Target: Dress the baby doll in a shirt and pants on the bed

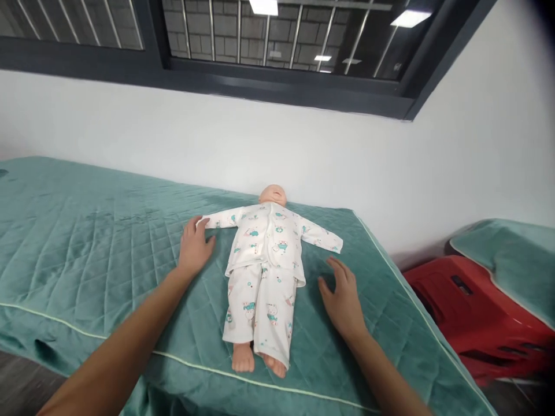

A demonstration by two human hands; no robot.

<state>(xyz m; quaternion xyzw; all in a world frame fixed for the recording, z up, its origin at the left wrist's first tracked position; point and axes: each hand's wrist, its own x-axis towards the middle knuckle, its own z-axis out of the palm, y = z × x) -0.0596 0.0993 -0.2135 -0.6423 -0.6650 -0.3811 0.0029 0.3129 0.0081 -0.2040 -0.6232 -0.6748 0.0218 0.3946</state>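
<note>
A baby doll lies on its back, head toward the wall, on a green quilted cover. It wears a white printed long-sleeved top and matching trousers, with its bare feet showing below the hems. Both sleeves stretch out sideways, and the doll's hands are not visible. My left hand is at the left cuff, fingertips at or just over its end, thumb apart. Beside the trousers, my right hand hovers with fingers apart, a little below the right cuff, holding nothing.
The green quilted cover spreads over the bed, with light piping along its edges. Behind it rises a white wall with a dark-framed barred window. A red plastic chair, partly under green cloth, stands at the right.
</note>
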